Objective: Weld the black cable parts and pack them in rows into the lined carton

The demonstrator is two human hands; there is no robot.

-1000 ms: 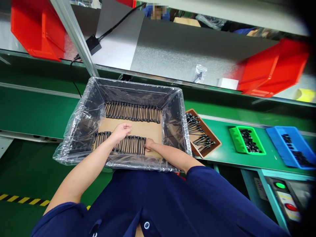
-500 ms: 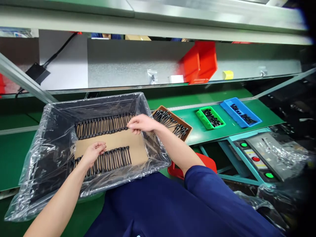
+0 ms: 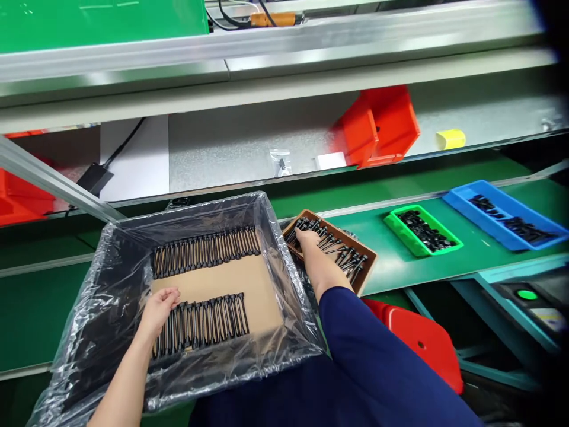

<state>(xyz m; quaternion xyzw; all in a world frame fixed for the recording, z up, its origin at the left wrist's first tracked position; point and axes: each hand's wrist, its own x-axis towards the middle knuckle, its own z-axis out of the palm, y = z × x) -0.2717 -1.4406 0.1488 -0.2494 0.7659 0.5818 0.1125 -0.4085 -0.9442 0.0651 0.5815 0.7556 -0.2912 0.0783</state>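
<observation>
A large bin lined with clear plastic holds a cardboard sheet. Two rows of slim black parts lie on the sheet, the back row longer than the front row. My left hand hovers over the left end of the front row, its fingers curled together; whether something small is between them is hidden. To the bin's right, a brown box holds more black parts lying loosely. My right hand reaches into its left part, fingertips down among the parts and hidden.
A green tray and a blue tray with small black pieces stand on the green surface at right. A red stool is below. On the shelf above are a red bin, a yellow roll and a white box.
My right hand has moved from the right end of the back row into the brown box. My left hand stays near the front row. The view has shifted.
</observation>
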